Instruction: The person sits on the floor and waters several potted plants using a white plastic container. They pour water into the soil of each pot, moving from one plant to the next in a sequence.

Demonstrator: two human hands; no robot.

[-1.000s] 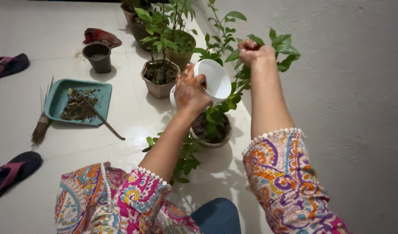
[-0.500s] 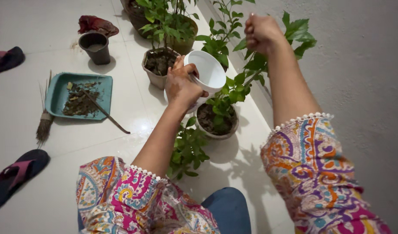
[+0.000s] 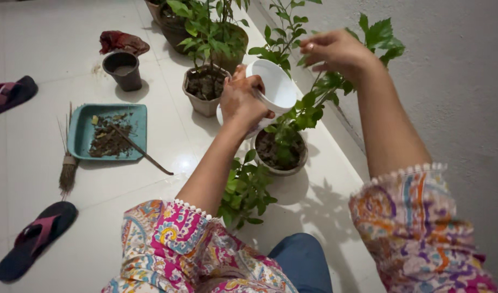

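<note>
1. Cup point(image 3: 274, 89), white, tilted on its side with the mouth facing you and to the right; your left hand point(image 3: 243, 102) is clamped around its left wall, fingers over the rim.
2. Cup sits directly above the near edge of the pale pot point(image 3: 300, 163), which holds dark soil and a leafy green plant point(image 3: 306, 111); cup and pot are apart, leaves brushing the cup's lower side.
3. Right hand point(image 3: 336, 50) is raised to the right of the cup, just beside it, fingers loosely drawn together at the plant's upper stem; whether they pinch a leaf or stem I cannot tell.
4. Second pot point(image 3: 205, 89) with soil stands just left of your left hand on the white floor point(image 3: 167, 141).
5. Further left: teal tray point(image 3: 78, 130) carrying soil debris and a stick point(image 3: 138, 149), a small broom point(image 3: 68, 173) beside it, a dark pot point(image 3: 124, 69), a sandal point(image 3: 34, 239) near your knee.
</note>
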